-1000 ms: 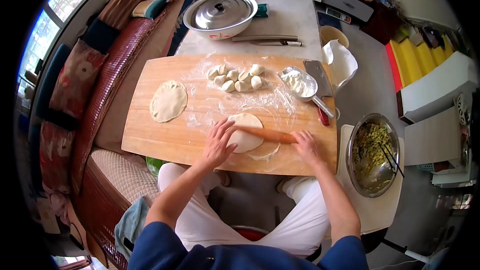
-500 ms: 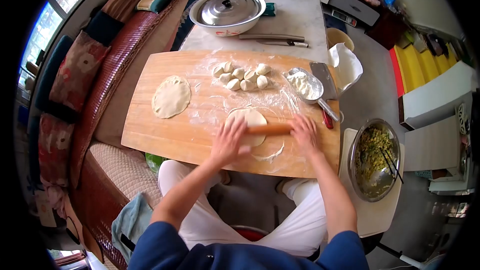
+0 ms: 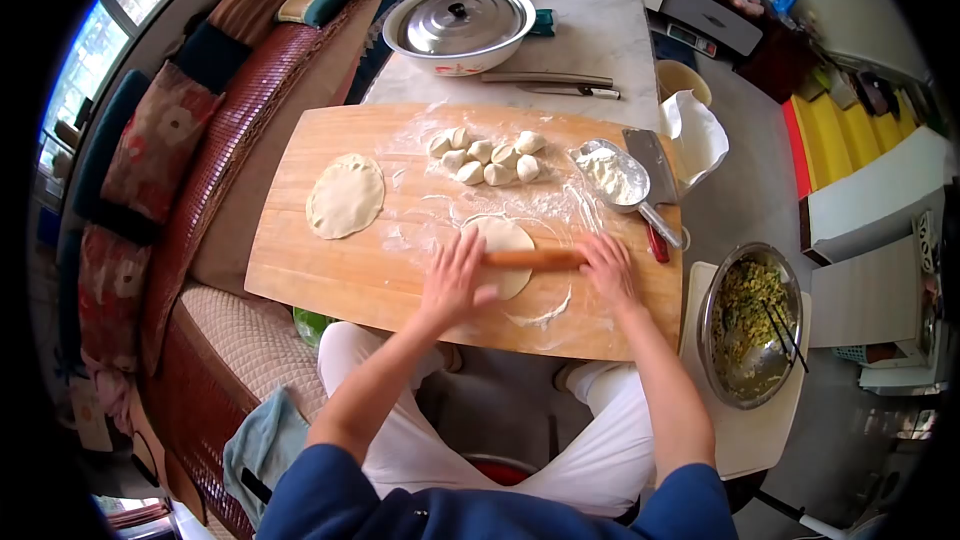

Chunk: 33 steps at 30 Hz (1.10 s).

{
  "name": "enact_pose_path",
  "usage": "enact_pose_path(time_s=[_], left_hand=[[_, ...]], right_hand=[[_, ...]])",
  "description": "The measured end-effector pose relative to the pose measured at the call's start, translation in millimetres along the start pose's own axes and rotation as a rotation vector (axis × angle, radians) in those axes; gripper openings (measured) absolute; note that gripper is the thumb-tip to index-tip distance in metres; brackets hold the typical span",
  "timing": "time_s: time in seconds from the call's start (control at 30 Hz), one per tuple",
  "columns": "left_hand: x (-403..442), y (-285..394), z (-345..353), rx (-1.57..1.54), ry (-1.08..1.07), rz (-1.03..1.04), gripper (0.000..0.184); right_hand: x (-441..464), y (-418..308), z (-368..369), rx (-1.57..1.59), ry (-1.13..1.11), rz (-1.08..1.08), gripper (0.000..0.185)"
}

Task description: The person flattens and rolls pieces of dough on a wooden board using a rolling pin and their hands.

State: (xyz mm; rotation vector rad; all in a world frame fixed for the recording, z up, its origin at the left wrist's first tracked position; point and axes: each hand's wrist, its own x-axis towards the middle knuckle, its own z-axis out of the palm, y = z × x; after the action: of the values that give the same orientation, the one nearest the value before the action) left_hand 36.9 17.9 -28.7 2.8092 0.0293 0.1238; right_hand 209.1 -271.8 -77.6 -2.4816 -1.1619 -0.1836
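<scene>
A wooden rolling pin (image 3: 540, 259) lies across a round sheet of dough (image 3: 512, 285) on the floured wooden board (image 3: 285, 250). My left hand (image 3: 455, 278) rests on the pin's left end, its fingers stretched forward. At the other end, my right hand (image 3: 607, 265) covers the tip of the pin. A larger rolled dough round (image 3: 345, 197) lies flat at the board's left. Beyond the pin sit several small dough pieces (image 3: 497, 174), grouped together. The pin and my left hand hide part of the dough sheet.
A metal scoop of flour (image 3: 612, 175) and a cleaver (image 3: 650, 155) lie on the board's right side. Right of the board stands a steel bowl of chopped filling (image 3: 750, 310) with chopsticks. A lidded basin (image 3: 458, 25) and knives (image 3: 550, 80) are on the table behind.
My left hand has shifted slightly left on the rolling pin. The pin has moved a little forward relative to the dough sheet; the view has shifted slightly.
</scene>
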Motion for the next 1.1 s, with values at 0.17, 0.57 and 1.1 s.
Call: enact_pose_path(time_s=[0.17,0.57,1.1], left_hand=[[-24,-4,1,-0.004,-0.008,-0.029,0.091],[-36,13,-6,-0.031,-0.037,0.002,0.098],[76,32,38,0.044,0.027,0.180,0.087]], right_hand=[[8,-24,-26,-0.009,0.014,-0.055,0.048],[-13,-19,-23,-0.077,0.026,-0.012,0.048],[-42,-20,-49,0.212,0.310,0.432,0.034]])
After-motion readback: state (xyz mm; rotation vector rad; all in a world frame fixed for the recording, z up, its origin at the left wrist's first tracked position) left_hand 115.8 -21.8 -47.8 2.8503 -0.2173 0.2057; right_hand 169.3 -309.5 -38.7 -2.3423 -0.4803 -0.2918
